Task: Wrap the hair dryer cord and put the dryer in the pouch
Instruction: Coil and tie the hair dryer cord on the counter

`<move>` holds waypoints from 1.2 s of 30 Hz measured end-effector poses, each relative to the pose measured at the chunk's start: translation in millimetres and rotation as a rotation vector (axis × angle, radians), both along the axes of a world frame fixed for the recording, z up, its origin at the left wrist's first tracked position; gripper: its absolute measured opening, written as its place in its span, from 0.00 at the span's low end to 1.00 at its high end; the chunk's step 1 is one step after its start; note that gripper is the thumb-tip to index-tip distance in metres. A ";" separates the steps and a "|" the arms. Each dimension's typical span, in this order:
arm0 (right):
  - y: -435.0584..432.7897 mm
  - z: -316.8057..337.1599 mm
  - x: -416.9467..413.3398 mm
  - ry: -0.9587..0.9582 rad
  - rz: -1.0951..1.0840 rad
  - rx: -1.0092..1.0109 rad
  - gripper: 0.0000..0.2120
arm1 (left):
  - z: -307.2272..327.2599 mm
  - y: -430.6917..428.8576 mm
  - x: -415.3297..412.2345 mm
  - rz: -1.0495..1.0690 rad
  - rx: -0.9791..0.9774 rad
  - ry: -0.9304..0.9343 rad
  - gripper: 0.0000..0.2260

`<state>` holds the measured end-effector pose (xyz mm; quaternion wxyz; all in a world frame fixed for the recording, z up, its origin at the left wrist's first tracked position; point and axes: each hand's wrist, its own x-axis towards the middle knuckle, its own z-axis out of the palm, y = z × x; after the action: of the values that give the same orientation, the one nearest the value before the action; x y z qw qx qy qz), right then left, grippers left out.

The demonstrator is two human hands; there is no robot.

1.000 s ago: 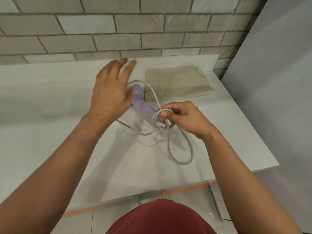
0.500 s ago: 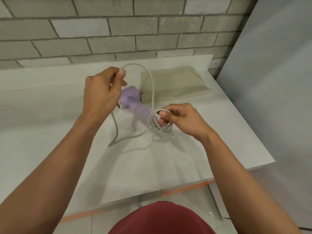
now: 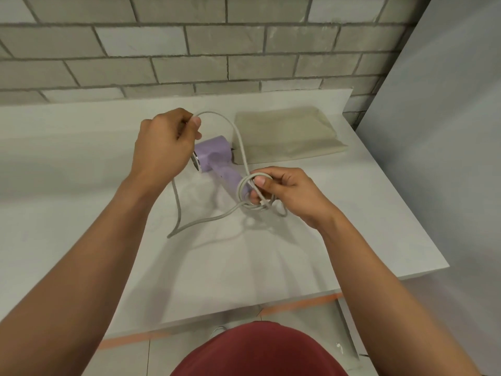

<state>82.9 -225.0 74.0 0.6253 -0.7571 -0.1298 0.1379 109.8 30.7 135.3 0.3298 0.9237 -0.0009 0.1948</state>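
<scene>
A lilac hair dryer (image 3: 215, 156) lies on the white table (image 3: 244, 267), its handle pointing toward me and to the right. Its grey cord (image 3: 238, 134) is looped around the handle's end. My right hand (image 3: 287, 194) pinches the handle end and the cord loops together. My left hand (image 3: 165, 147) is raised above the dryer's head and grips the cord, which arches from it over to the handle. Another length of cord hangs down from that hand and trails across the table to the loops. A beige fabric pouch (image 3: 287, 134) lies flat behind the dryer, to its right.
A grey brick wall (image 3: 189, 44) runs along the table's back edge. A pale panel (image 3: 447, 131) stands off the table's right side. The table's front edge is close to my body, with tiled floor and an orange line below.
My left hand went from open above the dryer to closed on the cord and lifted it. The big loop lying near the front is gone, and more cord sits around the handle.
</scene>
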 end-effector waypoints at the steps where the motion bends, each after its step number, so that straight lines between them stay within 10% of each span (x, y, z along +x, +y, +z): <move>1: -0.9 0.1 0.0 -0.011 -0.012 0.005 0.10 | -5.4 4.2 1.8 0.034 0.101 0.005 0.12; 5: -6.2 5.8 2.4 -0.046 0.011 -0.007 0.09 | -19.9 -1.8 1.3 -0.181 0.508 -0.093 0.35; 10: -9.1 18.3 3.8 -0.118 0.027 -0.053 0.08 | -20.3 -30.6 -0.7 -0.768 0.660 -0.078 0.19; 21: -16.7 18.2 7.9 -0.089 -0.015 -0.065 0.09 | -21.6 -23.8 -6.3 -0.108 0.012 0.026 0.14; 30: -12.7 21.3 8.8 -0.101 0.035 -0.091 0.09 | -26.6 -31.6 -2.3 -0.568 0.571 -0.172 0.17; 36: -11.7 23.3 6.3 -0.072 -0.044 0.041 0.09 | -16.0 -43.8 -7.6 -0.356 0.455 -0.281 0.18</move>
<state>89.2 -236.7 97.3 0.6386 -0.7512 -0.1382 0.0942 102.2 -13.1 119.3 0.1404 0.9231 -0.2514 0.2547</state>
